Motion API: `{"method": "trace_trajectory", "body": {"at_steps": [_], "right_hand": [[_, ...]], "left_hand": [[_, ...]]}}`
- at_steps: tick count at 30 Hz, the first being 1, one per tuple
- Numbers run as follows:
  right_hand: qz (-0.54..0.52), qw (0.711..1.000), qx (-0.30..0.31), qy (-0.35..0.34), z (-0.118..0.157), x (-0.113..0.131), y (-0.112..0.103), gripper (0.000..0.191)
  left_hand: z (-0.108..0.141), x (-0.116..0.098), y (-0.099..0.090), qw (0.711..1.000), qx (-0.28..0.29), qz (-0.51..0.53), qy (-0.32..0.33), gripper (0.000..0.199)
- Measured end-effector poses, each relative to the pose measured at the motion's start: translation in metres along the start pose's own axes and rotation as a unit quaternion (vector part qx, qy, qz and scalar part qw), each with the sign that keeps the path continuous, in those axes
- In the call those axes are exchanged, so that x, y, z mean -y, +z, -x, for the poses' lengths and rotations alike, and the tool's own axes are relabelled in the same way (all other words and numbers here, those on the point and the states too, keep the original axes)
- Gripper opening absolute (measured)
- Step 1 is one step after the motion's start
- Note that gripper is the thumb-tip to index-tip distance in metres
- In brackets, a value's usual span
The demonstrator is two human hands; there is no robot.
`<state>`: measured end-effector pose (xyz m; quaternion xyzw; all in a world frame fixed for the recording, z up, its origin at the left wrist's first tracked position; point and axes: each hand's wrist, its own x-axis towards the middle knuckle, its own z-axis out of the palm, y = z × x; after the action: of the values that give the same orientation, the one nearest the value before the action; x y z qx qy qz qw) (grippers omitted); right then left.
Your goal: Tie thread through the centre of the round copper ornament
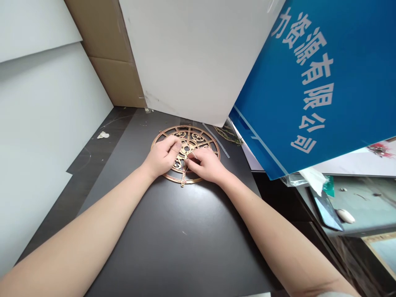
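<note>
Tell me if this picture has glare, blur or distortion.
In the head view, soft glare lies on the dark board below the left hand and right hand; wide-angle distortion stretches the arms; the metal ring looks sharp.

The left hand point(162, 156) and right hand point(206, 165) cover the middle of the round metal piece point(188, 135), hiding its pattern there. A thin pale strand point(192, 154) shows between them, too fine to tell what it is or whether either hand grips it. The left arm point(77, 235) and right arm point(278, 235) run off the bottom edge. The blue sign point(309, 82) is cut off by the top and right edges, and the red print point(380, 149) by the right edge. A patterned scrap point(228, 134) lies partly hidden behind the white board point(192, 53). The small bits point(342, 189) on the ledge point(365, 202) and the pale lump point(103, 135) are too small to tell.
</note>
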<state>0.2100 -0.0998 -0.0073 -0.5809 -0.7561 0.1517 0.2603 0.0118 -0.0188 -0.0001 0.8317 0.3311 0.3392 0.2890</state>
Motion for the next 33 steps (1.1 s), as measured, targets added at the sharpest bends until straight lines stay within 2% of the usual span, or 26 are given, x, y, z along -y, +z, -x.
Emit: {"method": "trace_trajectory", "body": {"at_steps": [4, 7, 14, 19, 25, 30, 33], "right_hand": [[-0.064, 0.998, -0.016, 0.004, 0.0, -0.001, -0.002, 0.039], [-0.119, 0.992, -0.03, 0.029, -0.001, -0.002, -0.002, 0.037], [-0.21, 0.973, -0.031, 0.091, 0.0, -0.004, -0.001, 0.042], [-0.234, 0.967, -0.03, 0.095, 0.0, -0.004, -0.002, 0.041], [-0.251, 0.961, -0.028, 0.108, 0.002, -0.005, -0.002, 0.043], [-0.238, 0.966, -0.031, 0.098, 0.002, -0.004, -0.003, 0.044], [-0.24, 0.965, -0.03, 0.102, 0.002, -0.003, -0.005, 0.044]], "left_hand": [[-0.003, 0.008, -0.001, 0.994, -0.068, 0.051, -0.073, 0.055], [-0.006, 0.016, 0.0, 0.986, -0.091, 0.097, -0.101, 0.057], [-0.01, 0.018, 0.0, 0.983, -0.108, 0.105, -0.108, 0.065], [-0.01, 0.014, 0.0, 0.978, -0.127, 0.135, -0.096, 0.077], [-0.013, 0.015, -0.004, 0.976, -0.089, 0.163, -0.117, 0.08], [-0.017, 0.012, -0.018, 0.985, -0.068, 0.095, -0.126, 0.07], [-0.016, 0.013, -0.027, 0.991, 0.007, 0.061, -0.117, 0.064]]}}
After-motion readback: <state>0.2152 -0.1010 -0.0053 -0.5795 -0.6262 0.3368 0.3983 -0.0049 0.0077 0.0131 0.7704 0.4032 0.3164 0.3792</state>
